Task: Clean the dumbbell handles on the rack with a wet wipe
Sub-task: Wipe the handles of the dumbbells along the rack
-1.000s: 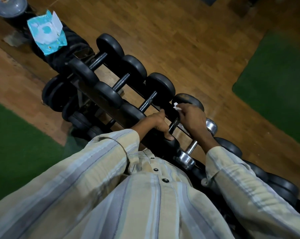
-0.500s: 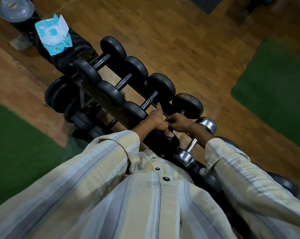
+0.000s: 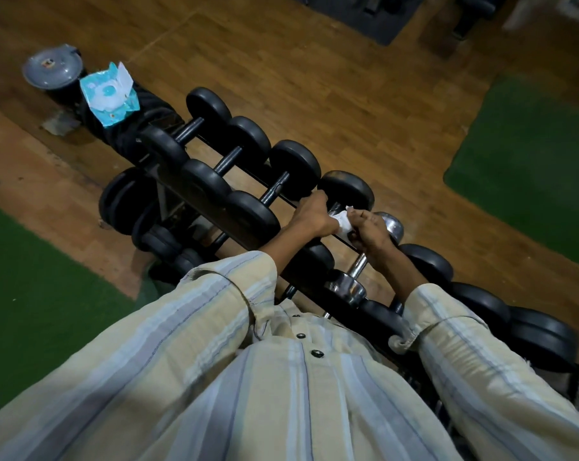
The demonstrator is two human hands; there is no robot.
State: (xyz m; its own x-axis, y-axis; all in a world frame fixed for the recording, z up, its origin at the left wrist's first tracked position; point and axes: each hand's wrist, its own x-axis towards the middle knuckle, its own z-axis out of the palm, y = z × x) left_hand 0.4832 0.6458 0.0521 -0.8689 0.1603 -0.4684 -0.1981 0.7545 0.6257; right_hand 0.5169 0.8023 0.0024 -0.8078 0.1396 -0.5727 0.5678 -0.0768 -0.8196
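Wipes pack (image 3: 110, 94) on rack (image 3: 168, 176) end, left of dumbbells (image 3: 248, 161).

A wooden floor (image 3: 364, 104) is stretching across the room. A green mat (image 3: 527, 168) is lying along its right edge, and another green mat (image 3: 39, 281) is lying at its left edge. A grey round lidded container (image 3: 53, 66) is sitting near the floor's upper left corner. A dark mat (image 3: 381, 18) is lying at the top edge.

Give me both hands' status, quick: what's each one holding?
Left hand: fingers curled over the rack rail beside the black dumbbell.
Right hand: closed round the wet wipe at that dumbbell's handle.
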